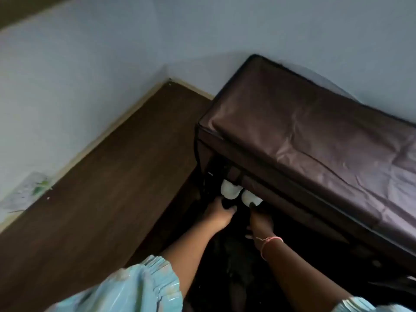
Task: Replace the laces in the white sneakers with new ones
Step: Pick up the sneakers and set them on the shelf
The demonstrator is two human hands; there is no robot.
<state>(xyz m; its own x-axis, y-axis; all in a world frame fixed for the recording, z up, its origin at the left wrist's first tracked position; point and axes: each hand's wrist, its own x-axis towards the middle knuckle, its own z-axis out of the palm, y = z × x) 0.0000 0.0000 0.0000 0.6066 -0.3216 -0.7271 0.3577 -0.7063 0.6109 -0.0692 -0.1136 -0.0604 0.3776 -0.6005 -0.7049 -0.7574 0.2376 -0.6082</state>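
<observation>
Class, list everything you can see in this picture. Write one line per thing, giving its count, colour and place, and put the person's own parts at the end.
white sneakers: two, white, side by side inside the open front of the cabinet, partly hidden under its edge.
fabric shoe cabinet: one, dark brown and shiny, against the wall on the right.
floor: one, dark brown wood pattern, left and centre.
walls: two meeting in a corner, pale blue-grey, across the top.
skirting strip: one, cream, along the foot of the left wall.
thread bracelet: one, pink, on the right wrist.
sleeves: two, light blue, bottom edge.
left hand: one, reaching at the left sneaker.
right hand: one, reaching at the right sneaker.
</observation>
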